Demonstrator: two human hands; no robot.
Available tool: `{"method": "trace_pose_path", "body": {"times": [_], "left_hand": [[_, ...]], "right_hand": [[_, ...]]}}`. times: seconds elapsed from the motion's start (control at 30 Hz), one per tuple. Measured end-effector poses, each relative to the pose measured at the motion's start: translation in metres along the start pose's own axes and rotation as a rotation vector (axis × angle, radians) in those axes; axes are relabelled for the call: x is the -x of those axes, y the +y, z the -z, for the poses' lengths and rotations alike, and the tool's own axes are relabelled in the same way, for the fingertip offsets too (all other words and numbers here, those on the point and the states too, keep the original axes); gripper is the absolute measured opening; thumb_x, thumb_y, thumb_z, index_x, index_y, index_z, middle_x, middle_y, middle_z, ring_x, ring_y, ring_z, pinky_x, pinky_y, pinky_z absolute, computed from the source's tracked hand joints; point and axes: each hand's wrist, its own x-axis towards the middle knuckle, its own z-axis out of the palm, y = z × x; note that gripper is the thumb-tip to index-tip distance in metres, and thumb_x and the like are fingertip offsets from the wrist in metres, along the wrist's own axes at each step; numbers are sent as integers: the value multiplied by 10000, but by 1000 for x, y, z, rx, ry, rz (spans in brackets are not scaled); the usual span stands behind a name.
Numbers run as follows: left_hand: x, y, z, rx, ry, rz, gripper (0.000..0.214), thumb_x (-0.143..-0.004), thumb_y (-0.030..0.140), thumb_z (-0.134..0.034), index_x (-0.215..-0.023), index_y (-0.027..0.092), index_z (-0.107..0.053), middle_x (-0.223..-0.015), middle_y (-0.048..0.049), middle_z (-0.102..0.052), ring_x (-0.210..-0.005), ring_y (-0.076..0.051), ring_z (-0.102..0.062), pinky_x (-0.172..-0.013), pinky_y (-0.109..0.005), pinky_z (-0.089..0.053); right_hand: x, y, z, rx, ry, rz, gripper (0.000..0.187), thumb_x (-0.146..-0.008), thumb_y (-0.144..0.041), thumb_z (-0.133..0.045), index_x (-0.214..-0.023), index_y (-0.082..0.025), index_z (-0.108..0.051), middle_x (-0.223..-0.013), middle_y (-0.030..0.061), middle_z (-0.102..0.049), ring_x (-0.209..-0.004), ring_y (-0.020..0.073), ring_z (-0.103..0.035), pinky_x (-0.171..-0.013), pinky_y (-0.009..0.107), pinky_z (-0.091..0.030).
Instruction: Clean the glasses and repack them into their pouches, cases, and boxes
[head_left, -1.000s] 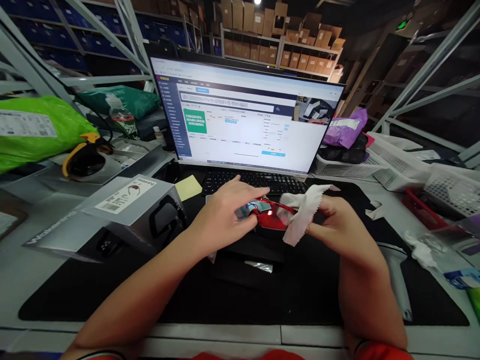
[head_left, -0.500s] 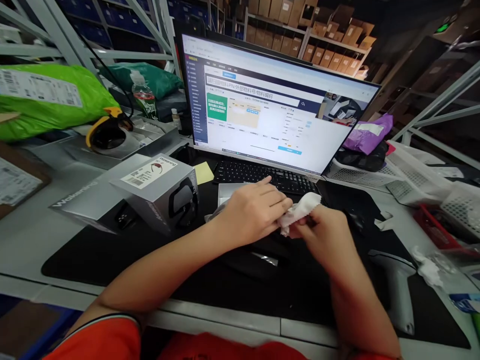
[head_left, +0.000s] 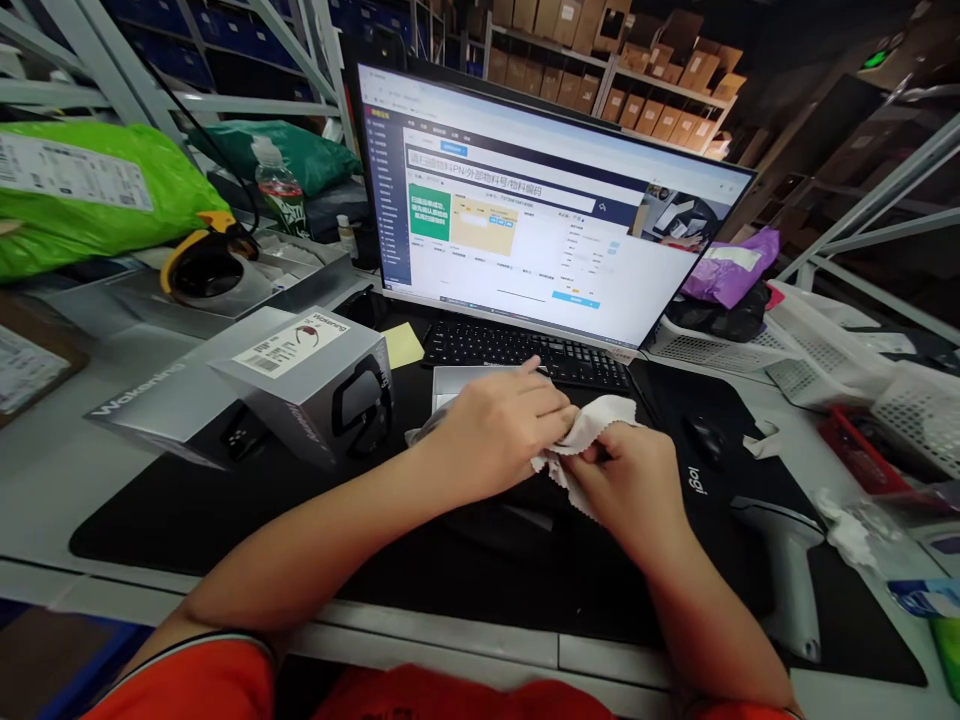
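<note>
An orange sleeve [head_left: 195, 680] was nearest to my view, below and left of both grips, with the pale front edge of the worktop [head_left: 517, 640] running just past it. A black mat [head_left: 600, 590] spread beneath both grips. To the right of the right grip, and a little nearer me, I had a grey handheld scanner [head_left: 795, 580] lying on it.

I saw the right grip [head_left: 637, 480] clamped on a white cloth [head_left: 600, 415], thumb and fingers pinching it while a zigzag edge hung out beside them. The left grip [head_left: 499, 430] was just beside it, back of the hand up, fingertips against the cloth's left edge; its palm side was hidden, so I could not tell whether it was clamped on anything. That put the cloth between the two grips, and whatever lay under its folds was out of my sight.

Left of the left grip, two grey boxes [head_left: 300, 390] stood close together. Beyond and right of the right grip lay a black mouse [head_left: 705, 440]. Ahead of both grips I could make out a black keyboard [head_left: 525, 352], a yellow note [head_left: 404, 346] near its left end, and behind it a lit monitor [head_left: 555, 250]. Farthest off, past the monitor, brown cartons [head_left: 551, 85] lined the shelves.
</note>
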Motion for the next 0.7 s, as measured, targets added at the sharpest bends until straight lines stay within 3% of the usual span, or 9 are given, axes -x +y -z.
{"method": "trace_pose_path", "body": {"times": [0.17, 0.27, 0.4, 0.53, 0.63, 0.7], "left_hand": [[-1, -4, 16, 193, 54, 139, 237, -785, 125, -638, -993, 200, -723, -980, -14, -765, -886, -156, -718, -1122, -429, -470], [-4, -3, 24, 321, 46, 200, 236, -742, 103, -643, -937, 197, -737, -912, 2, -761, -841, -148, -706, -1100, -403, -487], [-6, -3, 25, 395, 29, 236, 219, -725, 75, -635, -876, 199, -733, -834, 23, -743, -775, -136, -672, -1068, -378, -503], [-5, -6, 16, 351, 6, 234, 237, -720, 71, -632, -900, 190, -730, -835, 13, -737, -776, -142, -678, -1092, -398, -484], [-2, -3, 4, 234, 15, 198, 212, -748, 110, -638, -930, 184, -719, -887, -7, -751, -795, -160, -695, -1104, -442, -476], [0, 2, -4, 135, -5, 133, 135, -806, 135, -621, -902, 173, -708, -866, -21, -745, -786, -168, -694, -1096, -457, -482]], "right_hand": [[-7, 15, 41, -434, -513, -105, 152, -783, -301, -776, -700, -184, -724, -536, -36, -554, -469, 111, -553, -448, 217, -435], [-9, 21, 59, -545, -623, -101, 140, -797, -334, -800, -788, -194, -802, -562, 5, -652, -478, 134, -617, -447, 219, -476], [-10, 25, 62, -630, -715, -145, 177, -819, -351, -784, -863, -183, -813, -689, 60, -746, -501, 152, -659, -450, 229, -517], [-12, 26, 57, -547, -654, -119, 173, -786, -324, -801, -782, -152, -780, -620, 31, -688, -498, 142, -625, -469, 235, -514], [-8, 20, 42, -414, -483, -103, 278, -738, -237, -796, -550, -177, -601, -482, -48, -507, -462, 103, -524, -458, 222, -455], [-5, 13, 27, -284, -336, -113, 372, -704, -169, -757, -494, -196, -451, -459, -73, -425, -443, 78, -438, -425, 207, -379]]}}
